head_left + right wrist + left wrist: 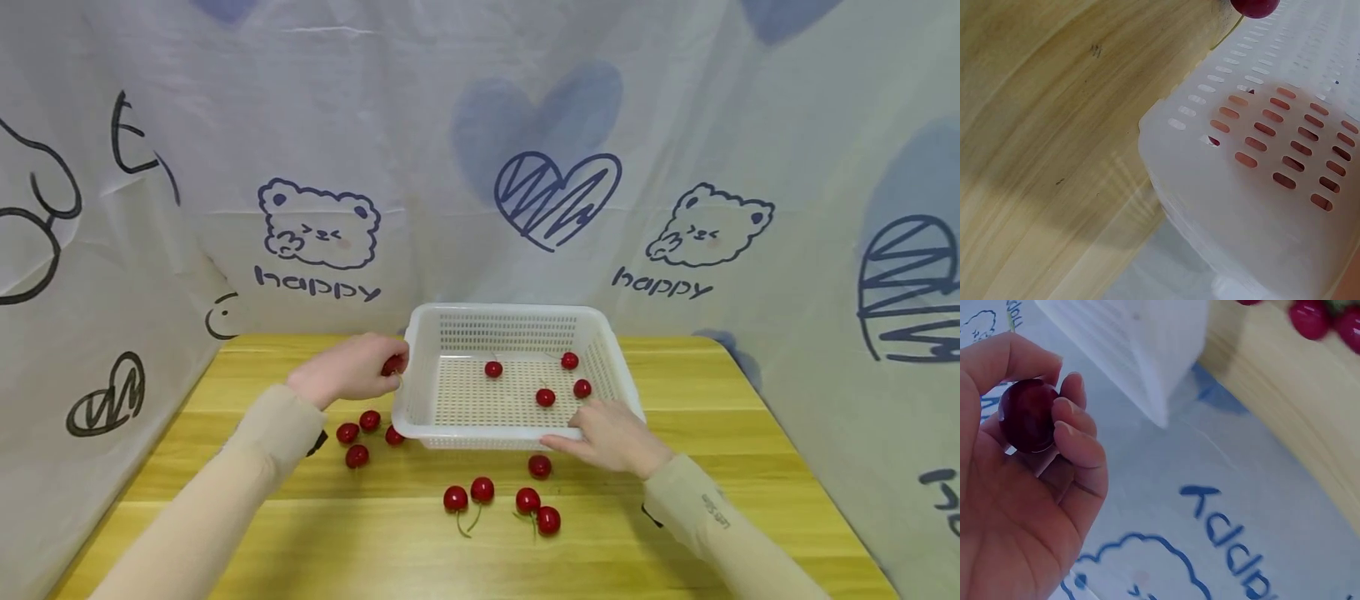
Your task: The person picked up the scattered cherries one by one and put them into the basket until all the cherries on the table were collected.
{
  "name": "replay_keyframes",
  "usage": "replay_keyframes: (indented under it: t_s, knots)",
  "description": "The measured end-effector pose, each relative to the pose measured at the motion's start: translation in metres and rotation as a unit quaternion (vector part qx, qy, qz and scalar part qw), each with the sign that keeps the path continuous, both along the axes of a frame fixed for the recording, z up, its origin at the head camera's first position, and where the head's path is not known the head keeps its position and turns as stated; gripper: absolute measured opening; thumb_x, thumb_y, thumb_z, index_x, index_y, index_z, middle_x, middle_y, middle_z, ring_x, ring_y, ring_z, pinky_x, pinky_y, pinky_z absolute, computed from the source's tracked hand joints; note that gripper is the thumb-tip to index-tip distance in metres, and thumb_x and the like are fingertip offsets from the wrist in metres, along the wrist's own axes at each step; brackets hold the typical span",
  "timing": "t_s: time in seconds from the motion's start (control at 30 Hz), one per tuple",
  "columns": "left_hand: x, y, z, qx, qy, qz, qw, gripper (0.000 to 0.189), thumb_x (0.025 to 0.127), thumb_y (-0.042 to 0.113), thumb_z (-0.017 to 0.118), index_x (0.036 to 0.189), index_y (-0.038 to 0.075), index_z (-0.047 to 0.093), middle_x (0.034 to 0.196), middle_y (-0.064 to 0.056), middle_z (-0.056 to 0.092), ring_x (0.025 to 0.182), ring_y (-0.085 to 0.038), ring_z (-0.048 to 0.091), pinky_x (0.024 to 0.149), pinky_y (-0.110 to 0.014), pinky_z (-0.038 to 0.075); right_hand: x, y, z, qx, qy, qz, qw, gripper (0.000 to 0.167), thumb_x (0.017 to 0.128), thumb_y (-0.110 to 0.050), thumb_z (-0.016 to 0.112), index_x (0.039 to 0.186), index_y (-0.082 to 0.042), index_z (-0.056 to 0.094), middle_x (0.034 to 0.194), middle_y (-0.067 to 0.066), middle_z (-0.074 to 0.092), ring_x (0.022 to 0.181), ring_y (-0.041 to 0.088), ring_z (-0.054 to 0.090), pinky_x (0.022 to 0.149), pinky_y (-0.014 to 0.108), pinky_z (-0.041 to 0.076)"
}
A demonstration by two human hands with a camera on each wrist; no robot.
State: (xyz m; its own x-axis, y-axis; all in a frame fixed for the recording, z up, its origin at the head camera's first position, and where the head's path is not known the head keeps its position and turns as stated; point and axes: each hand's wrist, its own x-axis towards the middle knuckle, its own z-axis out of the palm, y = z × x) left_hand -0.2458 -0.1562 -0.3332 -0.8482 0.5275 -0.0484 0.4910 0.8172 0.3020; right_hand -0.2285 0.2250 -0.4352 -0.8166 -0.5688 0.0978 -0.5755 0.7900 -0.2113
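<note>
My left hand (352,368) is at the left end of a white plastic basket (480,432), pinching a dark red cherry (1027,415) between thumb and curled fingers. At the basket's front right, my right hand (618,437) grips the rim, fingers inside and thumb outside. Through the slots of the basket wall (1210,181), the right wrist view shows parts of those fingers. Several cherries lie spread on the basket floor, one of them a cherry (582,388) just beyond the right fingers.
On the wooden table (315,533), several cherries (357,456) sit left of the basket. More lie in front of it, including a stemmed cherry (455,499) and a cherry (539,466) near the right thumb. A printed cloth (435,167) hangs behind the table.
</note>
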Motion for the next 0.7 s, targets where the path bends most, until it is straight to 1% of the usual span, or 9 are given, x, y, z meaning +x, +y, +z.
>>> replay_keyframes:
  t_s: [0.13, 0.23, 0.33, 0.43, 0.57, 0.7]
  knots:
    - [-0.013, 0.022, 0.004, -0.003, 0.019, -0.019, 0.9996, 0.010, 0.088, 0.007, 0.063, 0.085, 0.013, 0.056, 0.073, 0.000, 0.053, 0.068, -0.013, 0.050, 0.065, -0.027, 0.042, 0.000, 0.000, 0.000, 0.004, 0.000, 0.000, 1.0000, 0.058, 0.094, -0.065, 0.055, 0.053, -0.026, 0.044, 0.048, -0.015, 0.033, 0.045, 0.001, 0.029, 0.047, 0.019, 0.028]
    - [-0.021, 0.036, 0.005, 0.005, 0.034, -0.030, 0.9989, 0.008, 0.088, 0.007, 0.063, 0.086, 0.012, 0.057, 0.076, 0.000, 0.056, 0.070, -0.014, 0.051, 0.066, -0.027, 0.043, 0.000, 0.001, -0.001, 0.007, 0.003, -0.001, 1.0000, 0.058, 0.094, -0.065, 0.055, 0.053, -0.026, 0.043, 0.049, -0.015, 0.034, 0.045, 0.001, 0.029, 0.048, 0.019, 0.028]
    - [-0.027, 0.048, 0.002, 0.013, 0.046, -0.038, 0.9981, 0.007, 0.087, 0.007, 0.062, 0.087, 0.013, 0.057, 0.080, 0.000, 0.058, 0.072, -0.014, 0.052, 0.069, -0.028, 0.043, 0.001, 0.001, 0.000, 0.008, 0.006, -0.002, 1.0000, 0.058, 0.094, -0.065, 0.055, 0.053, -0.026, 0.044, 0.049, -0.015, 0.034, 0.046, 0.001, 0.029, 0.049, 0.019, 0.029]
    - [-0.033, 0.057, -0.003, 0.021, 0.050, -0.044, 0.9976, 0.006, 0.087, 0.008, 0.061, 0.088, 0.012, 0.057, 0.081, -0.001, 0.058, 0.074, -0.015, 0.051, 0.070, -0.028, 0.043, 0.001, 0.001, 0.000, 0.006, 0.005, 0.000, 1.0000, 0.058, 0.094, -0.065, 0.055, 0.053, -0.026, 0.044, 0.049, -0.015, 0.034, 0.045, 0.001, 0.029, 0.048, 0.019, 0.029]
    - [-0.040, 0.069, -0.009, 0.031, 0.045, -0.041, 0.9976, 0.005, 0.088, 0.009, 0.061, 0.092, 0.012, 0.058, 0.081, -0.001, 0.058, 0.075, -0.015, 0.051, 0.071, -0.028, 0.042, 0.001, 0.000, 0.000, 0.000, 0.006, 0.004, 1.0000, 0.058, 0.094, -0.066, 0.055, 0.053, -0.026, 0.045, 0.049, -0.015, 0.035, 0.044, 0.000, 0.029, 0.046, 0.018, 0.028]
    - [-0.045, 0.078, -0.012, 0.036, 0.047, -0.037, 0.9975, 0.006, 0.089, 0.010, 0.062, 0.094, 0.012, 0.060, 0.080, -0.001, 0.058, 0.075, -0.014, 0.052, 0.071, -0.027, 0.043, 0.000, 0.000, 0.000, -0.002, 0.008, 0.004, 1.0000, 0.057, 0.094, -0.066, 0.055, 0.054, -0.026, 0.046, 0.048, -0.015, 0.035, 0.044, 0.000, 0.030, 0.046, 0.018, 0.029]
